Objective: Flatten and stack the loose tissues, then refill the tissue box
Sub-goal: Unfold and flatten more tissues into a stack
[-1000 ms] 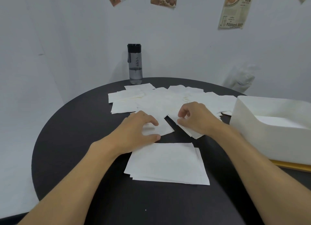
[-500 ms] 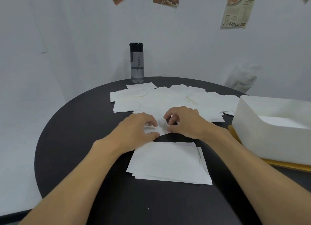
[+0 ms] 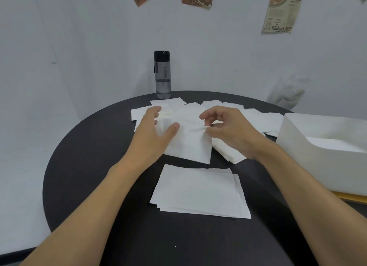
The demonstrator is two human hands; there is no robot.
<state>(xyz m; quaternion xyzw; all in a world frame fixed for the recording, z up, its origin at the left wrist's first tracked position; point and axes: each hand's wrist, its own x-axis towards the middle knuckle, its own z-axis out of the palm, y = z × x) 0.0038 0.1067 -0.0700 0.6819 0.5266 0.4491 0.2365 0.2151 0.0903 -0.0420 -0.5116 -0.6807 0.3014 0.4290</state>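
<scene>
Item 1. Bench (image 3: 89,166): round, black top, set against a pale wall.

Item 2. Stack of flattened tissues (image 3: 200,192): white, several sheets deep, roughly squared with edges slightly fanned at the right and near sides. It lies flat on the near middle of the bench, between the two forearms, and neither hand touches it.

Item 3. Single tissue (image 3: 190,146): white sheet just beyond the stack, its near edge free over the dark top.

Item 4. Left hand (image 3: 153,130): fingers straight and spread, thumb out, laid flat on the left part of the single tissue.

Item 5. Right hand (image 3: 228,130): thumb and fingertips pinch the right edge of the single tissue, with the forefinger curled and raised above it.

Item 6. Loose tissues (image 3: 264,120): many white sheets, overlapping in a wide spread across the middle and far part of the bench. Some lie under the right wrist and some reach the tissue box.

Item 7. Tissue box (image 3: 317,162): white, open-topped, at the right edge of the bench. A pale flat layer shows inside. A yellow strip (image 3: 349,197) shows beneath its near side.

Item 8. Water bottle (image 3: 162,74): smoky clear body, black cap, upright at the far rim, just behind the spread.

Item 9. Crumpled clear bag (image 3: 290,94): far right, against the wall.

Item 10. Paper clippings (image 3: 282,9): fixed to the wall above.
</scene>
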